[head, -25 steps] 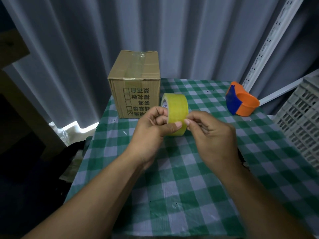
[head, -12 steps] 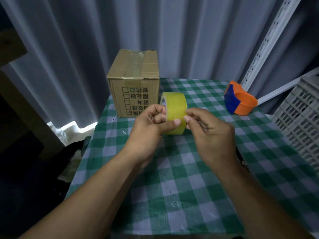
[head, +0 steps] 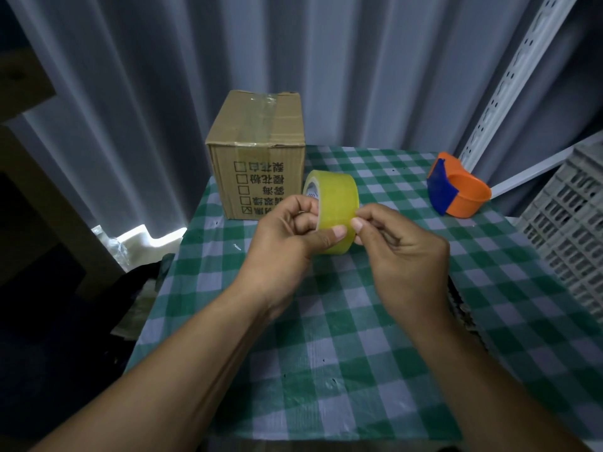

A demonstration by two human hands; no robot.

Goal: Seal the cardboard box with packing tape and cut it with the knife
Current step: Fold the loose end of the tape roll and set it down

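A brown cardboard box (head: 257, 151) stands at the table's far left corner, with clear tape along its top seam and printed characters on the front. Just right of it, above the table, is a yellow roll of packing tape (head: 336, 200). My left hand (head: 287, 236) grips the roll, fingers through its core and thumb on the outer face. My right hand (head: 401, 246) pinches at the roll's right edge with thumb and forefinger. An orange and blue tape cutter (head: 460, 190) lies at the far right of the table. No knife is visible.
The table wears a green and white checked cloth (head: 326, 353). A grey pleated curtain hangs behind. A white plastic crate (head: 567, 223) and a slotted metal rail (head: 509, 76) stand at the right. Dark clutter lies beyond the table's left edge.
Both hands stay on the roll. My right fingertips have shifted slightly along the roll's right edge.
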